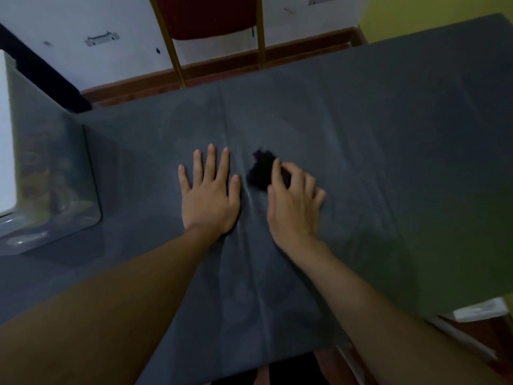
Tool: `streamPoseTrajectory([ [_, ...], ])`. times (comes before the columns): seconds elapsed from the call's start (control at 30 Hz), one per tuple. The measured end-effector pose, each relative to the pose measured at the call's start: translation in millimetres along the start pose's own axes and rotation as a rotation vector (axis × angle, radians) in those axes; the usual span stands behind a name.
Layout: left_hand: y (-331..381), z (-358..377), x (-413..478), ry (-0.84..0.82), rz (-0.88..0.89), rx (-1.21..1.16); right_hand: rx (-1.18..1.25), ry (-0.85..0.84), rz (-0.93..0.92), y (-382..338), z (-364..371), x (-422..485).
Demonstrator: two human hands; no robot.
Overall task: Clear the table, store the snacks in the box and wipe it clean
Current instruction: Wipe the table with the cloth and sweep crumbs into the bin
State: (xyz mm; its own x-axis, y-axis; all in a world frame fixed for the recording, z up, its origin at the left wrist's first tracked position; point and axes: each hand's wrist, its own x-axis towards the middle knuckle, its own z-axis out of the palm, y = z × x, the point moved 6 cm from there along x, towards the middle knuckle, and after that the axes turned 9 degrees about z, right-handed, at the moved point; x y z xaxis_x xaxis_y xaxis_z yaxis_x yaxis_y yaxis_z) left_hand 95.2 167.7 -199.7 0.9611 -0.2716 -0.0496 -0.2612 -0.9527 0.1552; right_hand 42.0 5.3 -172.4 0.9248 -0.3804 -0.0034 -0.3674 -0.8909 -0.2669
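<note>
Mid-frame, the left grip (209, 195) lies spread flat on the desk (388, 129) beside the right grip (294, 202), which pinches a black rag (259, 173). The box (58, 173) stands at the frame's left edge; open desk stretches right.

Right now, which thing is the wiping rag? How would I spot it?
Find the big grey table. Near its middle the left hand lies flat, and just beside it the right hand pinches a small crumpled rag. It is the only black, fuzzy lump there.

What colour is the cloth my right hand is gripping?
Black, in the head view: the cloth is a crumpled wad on the grey tablecloth.
</note>
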Motion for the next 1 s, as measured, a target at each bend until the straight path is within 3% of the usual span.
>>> streamPoseTrajectory([
  [0.07,0.8,-1.4,-1.1,0.010,0.004,0.004,-0.004,-0.010,-0.162,5.1,1.2,-19.7],
  [0.13,1.9,-1.4,-1.9,0.014,0.004,0.008,-0.017,0.003,-0.201,21.0,-0.2,-14.6],
  [0.3,1.8,0.4,-1.5,0.017,0.001,0.004,-0.024,0.034,0.122,25.9,0.9,82.5],
  [0.37,1.7,-0.4,-1.7,0.017,0.002,0.007,0.005,0.022,0.168,9.7,3.0,108.2],
  [0.57,1.1,-2.6,-0.5,0.003,0.005,0.024,0.019,-0.042,-0.215,-17.1,6.4,60.0],
  [0.63,2.5,-2.5,-0.9,-0.002,0.005,0.029,0.014,-0.028,-0.248,-6.7,5.6,64.6],
  [0.8,1.7,-1.3,-0.9,-0.015,0.004,0.029,0.025,0.033,0.065,-18.1,13.6,162.8],
  [0.87,1.1,-1.0,-0.5,-0.018,0.009,0.029,0.034,0.009,0.111,-37.9,18.8,187.0],
  [1.0,-0.1,-0.5,-0.2,-0.025,0.012,0.030,0.018,-0.018,-0.149,-64.6,19.3,151.4],
])
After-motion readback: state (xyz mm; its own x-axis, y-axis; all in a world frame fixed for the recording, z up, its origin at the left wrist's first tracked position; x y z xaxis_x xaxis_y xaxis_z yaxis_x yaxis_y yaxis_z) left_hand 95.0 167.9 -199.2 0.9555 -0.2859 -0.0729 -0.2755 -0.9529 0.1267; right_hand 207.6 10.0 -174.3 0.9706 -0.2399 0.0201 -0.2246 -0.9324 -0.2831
